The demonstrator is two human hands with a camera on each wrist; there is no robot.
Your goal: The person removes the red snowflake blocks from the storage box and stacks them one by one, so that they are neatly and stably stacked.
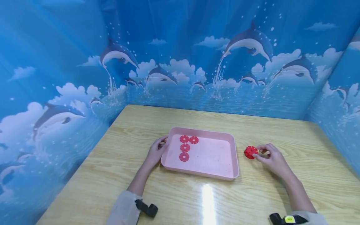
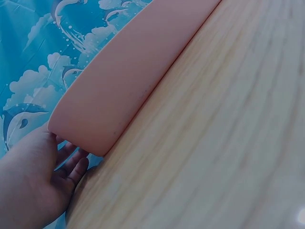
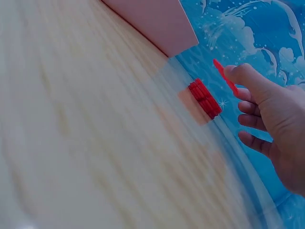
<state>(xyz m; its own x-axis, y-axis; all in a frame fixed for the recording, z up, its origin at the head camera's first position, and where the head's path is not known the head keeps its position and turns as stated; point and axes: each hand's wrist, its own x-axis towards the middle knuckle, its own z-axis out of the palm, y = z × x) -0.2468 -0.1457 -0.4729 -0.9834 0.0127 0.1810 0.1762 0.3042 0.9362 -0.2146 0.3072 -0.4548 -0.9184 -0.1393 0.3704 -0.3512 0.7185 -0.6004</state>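
A shallow pink tray (image 1: 213, 156) holds several red notched discs. Three of them form a column, the lowest disc (image 1: 184, 157) nearest me, and another disc (image 1: 193, 140) lies to the right of the top one. At the tray's left wall is my left hand (image 1: 156, 152), its thumb and fingers gripping the edge; the left wrist view has this hand (image 2: 40, 176) partly hidden by the tray wall. My right hand (image 1: 272, 158) pinches one red disc (image 3: 226, 78) between thumb and index finger, tilted just above a stack of red discs (image 3: 205, 99).
The wooden table (image 1: 126, 137) runs back to a blue dolphin-printed curtain (image 1: 180, 56), which also hangs along the left and right sides. The stack stands right of the tray. Black wrist cameras (image 1: 147, 208) are strapped over the sleeves.
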